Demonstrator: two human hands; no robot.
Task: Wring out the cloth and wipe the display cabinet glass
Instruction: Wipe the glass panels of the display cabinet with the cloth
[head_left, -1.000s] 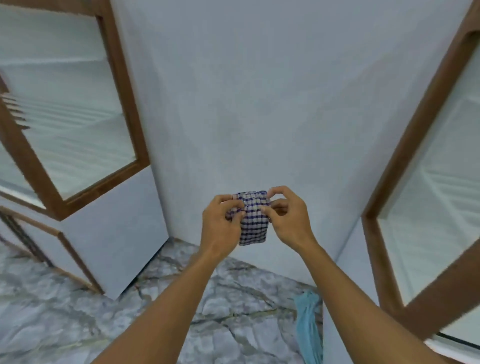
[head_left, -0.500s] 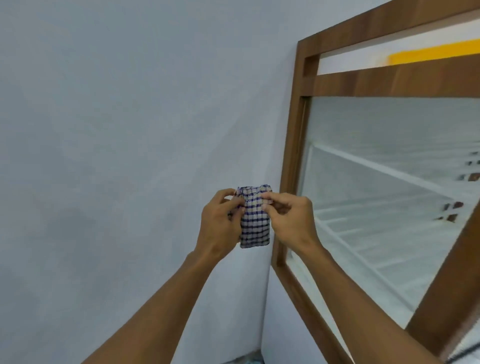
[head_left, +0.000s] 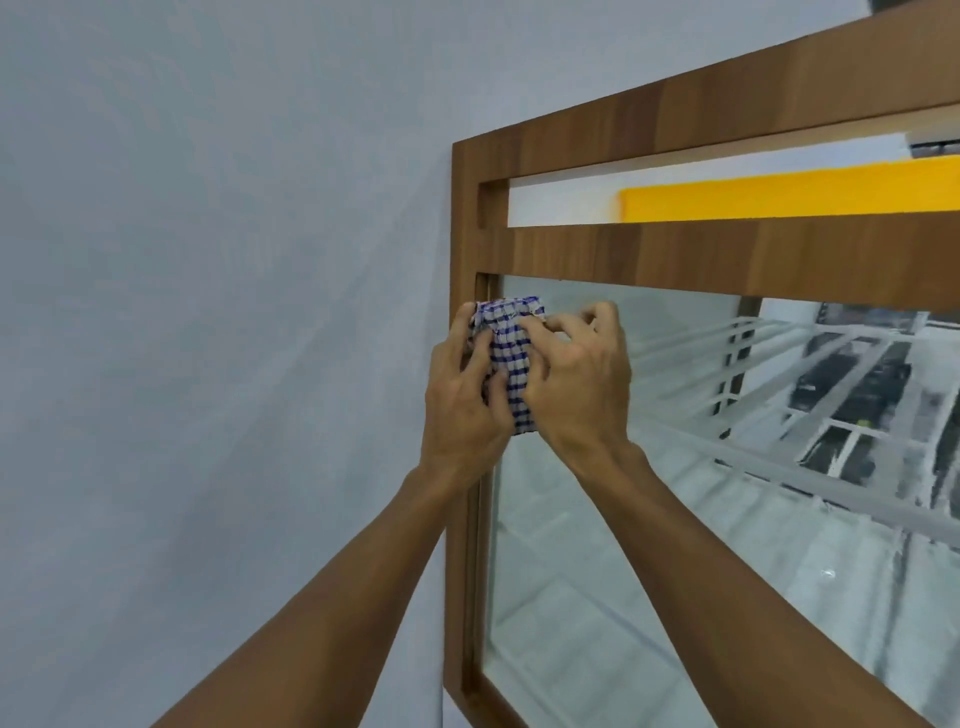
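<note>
The fingers (head_left: 480, 364) of the left hand (head_left: 462, 410) are curled and pressed onto the left side of the cloth (head_left: 511, 358); the fingers (head_left: 566, 325) of the right hand (head_left: 582, 389) are bent over its right side, so the cloth is clamped between both hands. The fingertips are partly buried in the folds, and the far side of the cloth is hidden. Whether the cloth touches the glass (head_left: 649, 545) cannot be told.

The cloth is seen as a small bunched wad, white with a blue check, its upper edge gathered and frayed-looking, its lower end peeping out between the palms. It is held up at the top left corner of the pane, in front of the frame (head_left: 465, 234) where the upright meets the crossbar.

Both forearms are cut off by the lower edge of the view. The frame is brown wood grain; its right part is cut off. Through the glass, white slatted shelves (head_left: 779, 467) are seen, blurred, with dark shapes beyond that are hard to make out. A yellow band (head_left: 779, 200) is seen through the slot above the crossbar. A plain pale wall (head_left: 208, 312) is seen on the left.
</note>
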